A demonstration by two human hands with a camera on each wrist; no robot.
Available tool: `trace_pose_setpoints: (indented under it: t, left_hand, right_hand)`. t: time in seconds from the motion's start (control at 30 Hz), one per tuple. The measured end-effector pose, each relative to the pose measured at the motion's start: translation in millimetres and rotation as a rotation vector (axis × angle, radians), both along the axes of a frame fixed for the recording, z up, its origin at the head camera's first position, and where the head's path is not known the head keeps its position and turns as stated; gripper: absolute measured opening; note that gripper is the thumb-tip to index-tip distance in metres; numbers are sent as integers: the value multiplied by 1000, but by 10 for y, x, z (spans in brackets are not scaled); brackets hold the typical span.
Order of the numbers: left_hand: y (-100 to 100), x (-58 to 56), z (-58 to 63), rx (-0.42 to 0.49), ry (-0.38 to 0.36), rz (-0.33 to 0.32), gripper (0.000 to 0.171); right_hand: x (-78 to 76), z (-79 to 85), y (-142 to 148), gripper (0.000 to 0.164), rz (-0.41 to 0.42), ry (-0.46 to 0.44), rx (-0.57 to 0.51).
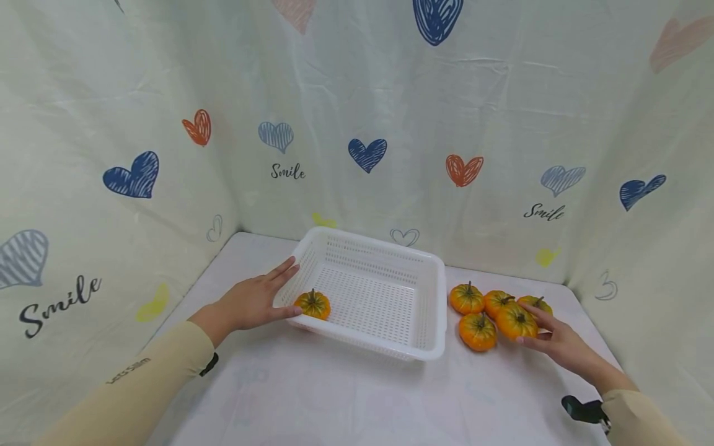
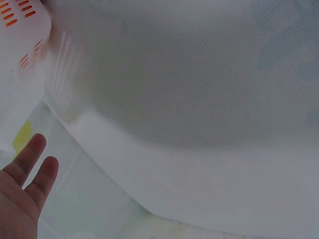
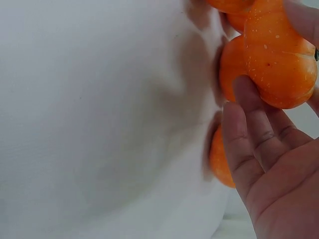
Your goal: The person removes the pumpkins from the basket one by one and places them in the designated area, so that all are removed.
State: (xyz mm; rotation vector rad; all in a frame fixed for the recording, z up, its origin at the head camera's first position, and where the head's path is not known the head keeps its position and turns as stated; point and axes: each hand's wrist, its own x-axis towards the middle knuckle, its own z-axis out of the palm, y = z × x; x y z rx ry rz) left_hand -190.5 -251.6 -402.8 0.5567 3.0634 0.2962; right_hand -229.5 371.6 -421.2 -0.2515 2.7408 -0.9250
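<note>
In the head view, a white plastic basket [image 1: 429,347] with slotted walls stands mid-table, a small orange pumpkin [image 1: 312,304] in its near left corner. My left hand [image 1: 253,302] rests on the basket's left side, fingers straight along the rim and thumb at the front corner. In the left wrist view two extended fingers [image 2: 42,181] show. To the right of the basket, my right hand [image 1: 563,342] holds a small orange pumpkin [image 1: 516,321] between thumb and fingers; the right wrist view shows this pumpkin [image 3: 279,57] above the fingers, overlapping others behind it.
Beside the held one, several more pumpkins [image 1: 478,332] sit clustered at the basket's right on the white-covered table [image 1: 334,396]. A pale curtain [image 1: 368,80] printed with hearts encloses the back and both sides.
</note>
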Motion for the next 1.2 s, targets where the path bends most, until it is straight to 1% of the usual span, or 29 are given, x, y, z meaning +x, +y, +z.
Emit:
trace_pose_setpoints:
  t: [0.23,0.33,0.63,0.73,0.93,1.2]
  left_hand:
    - [8,3,5,-2,-4,10,101]
    - [13,6,7,-4,-8,7,102]
    - [7,-9,0,-10,4,-1,102]
    - [8,-10,-1,-8,0,1,103]
    - [14,-3,3,-7,-8,11,102]
    - [11,-15,-16,-8,-5,18,99]
  right_hand:
    - [-14,-92,52,90,-11,-13,2]
    - [-7,-141,79,91,-24,-23,14]
    - [-24,-276,120,92,-20,-48,40]
    - [-28,-295,106,94,-27,-55,52]
    - [-35,-313,86,95,-23,-33,84]
    - [-62,-313,66,92,-20,-46,80]
